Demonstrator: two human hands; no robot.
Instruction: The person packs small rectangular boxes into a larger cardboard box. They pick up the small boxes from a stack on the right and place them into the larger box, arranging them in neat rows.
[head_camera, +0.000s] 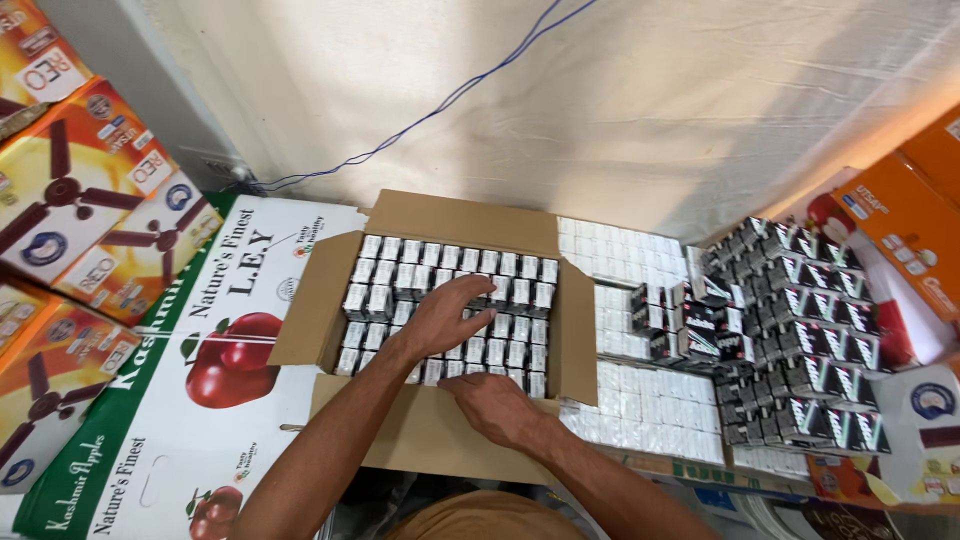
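An open brown cardboard carton (455, 218) sits in front of me, packed with rows of small grey-and-white boxes (505, 270) standing on end. My left hand (447, 312) lies flat on the middle rows, fingers spread and pressing on the box tops. My right hand (497, 405) rests at the carton's near edge, fingertips touching the nearest row of small boxes. Neither hand grips anything.
To the right, a tall stack of black small boxes (800, 335) rests on flat white packs (640, 395). A flattened white fruit carton with red apples (215, 365) lies left. Ceiling-fan boxes (85, 205) are piled far left, orange boxes (900, 235) far right. A blue wire (440, 105) crosses the white cloth behind.
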